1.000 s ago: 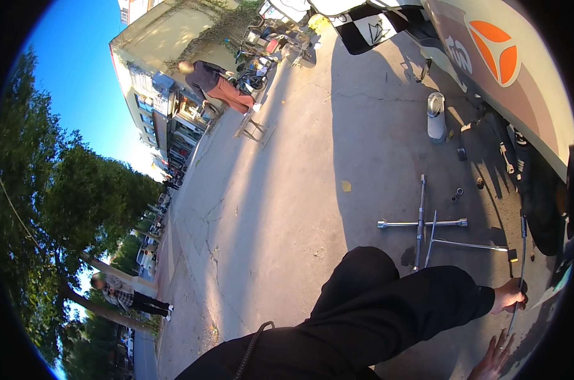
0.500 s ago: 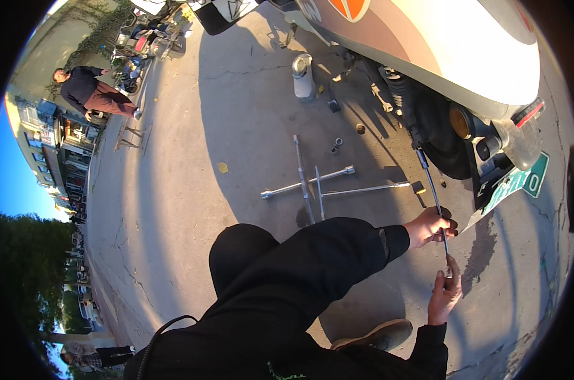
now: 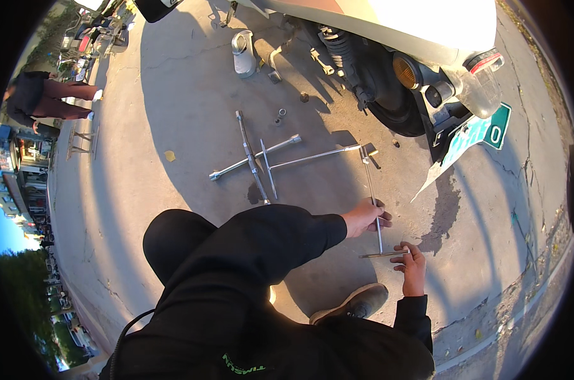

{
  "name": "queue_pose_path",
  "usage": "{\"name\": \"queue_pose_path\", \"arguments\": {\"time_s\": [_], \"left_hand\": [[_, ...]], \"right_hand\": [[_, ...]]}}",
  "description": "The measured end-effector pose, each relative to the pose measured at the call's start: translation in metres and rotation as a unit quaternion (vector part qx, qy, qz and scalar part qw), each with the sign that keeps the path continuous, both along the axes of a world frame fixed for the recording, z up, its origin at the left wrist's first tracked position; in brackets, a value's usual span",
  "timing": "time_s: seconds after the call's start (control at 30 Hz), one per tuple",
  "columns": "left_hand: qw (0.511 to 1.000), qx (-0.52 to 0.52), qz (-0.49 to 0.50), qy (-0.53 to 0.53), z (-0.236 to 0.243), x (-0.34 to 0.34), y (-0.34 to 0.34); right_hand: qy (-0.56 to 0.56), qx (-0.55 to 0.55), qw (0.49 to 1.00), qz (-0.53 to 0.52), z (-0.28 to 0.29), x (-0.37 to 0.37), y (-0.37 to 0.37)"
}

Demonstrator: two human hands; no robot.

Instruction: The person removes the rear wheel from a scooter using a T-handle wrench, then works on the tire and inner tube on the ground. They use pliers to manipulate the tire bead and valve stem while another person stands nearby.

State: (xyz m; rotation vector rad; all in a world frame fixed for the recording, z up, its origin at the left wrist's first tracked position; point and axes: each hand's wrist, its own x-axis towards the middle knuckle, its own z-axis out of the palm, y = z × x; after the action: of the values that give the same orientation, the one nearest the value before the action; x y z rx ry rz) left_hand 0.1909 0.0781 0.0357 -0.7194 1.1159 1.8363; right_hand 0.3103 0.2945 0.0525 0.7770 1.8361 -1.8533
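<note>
My left hand (image 3: 363, 218) is closed round the shaft of a long T-handle socket wrench (image 3: 373, 190). The wrench's crossbar lies in the fingers of my right hand (image 3: 413, 266), which are bent against its end. Its socket end is clear of the scooter and reaches over the ground; whether anything sits in the socket is too small to tell. Beyond it is the scooter's rear wheel (image 3: 397, 107), with a coil-spring shock absorber (image 3: 339, 47) beside it. A second T-handle wrench (image 3: 315, 156) lies on the ground next to a four-way lug wrench (image 3: 249, 149).
A pale scooter body (image 3: 413, 25) fills the top right, with a bent green-and-white plate (image 3: 473, 139) at its rear. A grey metal part (image 3: 243, 57), a bracket (image 3: 274, 63) and small sockets (image 3: 280, 116) lie on the concrete. A person (image 3: 52, 98) stands at the far left.
The T-handle wrench has come off the lower end of the shock absorber, drawn back toward me in both hands. My view has shifted to the right, and the standing person has moved.
</note>
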Motion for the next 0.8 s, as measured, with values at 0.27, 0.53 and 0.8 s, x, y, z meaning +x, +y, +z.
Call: {"name": "queue_pose_path", "arguments": {"time_s": [0.27, 0.53, 0.8], "left_hand": [[0.979, -0.120, 0.161, 0.038, 0.015, 0.016, -0.028], [0.981, -0.112, 0.155, 0.031, 0.021, 0.018, -0.034], [0.988, -0.148, -0.025, 0.019, -0.042, 0.067, -0.034]], "right_hand": [[-0.044, -0.028, 0.997, 0.060, -0.015, 0.009, -0.017], [-0.038, 0.015, 0.997, 0.066, -0.014, 0.005, -0.010], [-0.047, 0.027, 0.997, 0.062, -0.019, 0.012, -0.007]]}}
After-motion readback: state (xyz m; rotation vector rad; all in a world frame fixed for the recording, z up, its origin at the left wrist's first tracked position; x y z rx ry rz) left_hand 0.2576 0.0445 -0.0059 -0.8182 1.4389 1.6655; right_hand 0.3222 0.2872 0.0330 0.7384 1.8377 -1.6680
